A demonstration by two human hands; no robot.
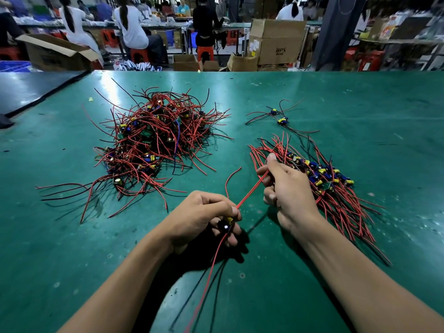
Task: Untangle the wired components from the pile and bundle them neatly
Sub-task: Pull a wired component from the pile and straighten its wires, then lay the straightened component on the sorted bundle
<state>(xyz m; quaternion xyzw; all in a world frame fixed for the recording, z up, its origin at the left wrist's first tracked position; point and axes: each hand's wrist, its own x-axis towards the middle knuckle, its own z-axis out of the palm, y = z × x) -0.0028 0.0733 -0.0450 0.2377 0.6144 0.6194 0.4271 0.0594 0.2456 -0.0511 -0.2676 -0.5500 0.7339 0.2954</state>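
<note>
A small part (225,226) with a yellow and black top sits in the left hand (204,212), just above the near middle of the green worktop (360,104). The left grip is curled tight around this part. A red wire (249,193) runs from it, up and to the right, pulled straight to the right hand (286,188). The right grip pinches that wire between thumb and fingers. Another red wire curls up from the left hand, and more red and black wires hang down from the part toward the person. The right hand is over the near end of a tidy row (322,179) of parts, whose wires all lie the same way. The big messy pile (153,135) of red and black wires and little parts lies farther back on the left, well apart from the hands. Two loose parts (280,117) lie behind the tidy row. Past the worktop stand brown boxes (276,42), and people (131,27) sit on red stools with their backs turned.
</note>
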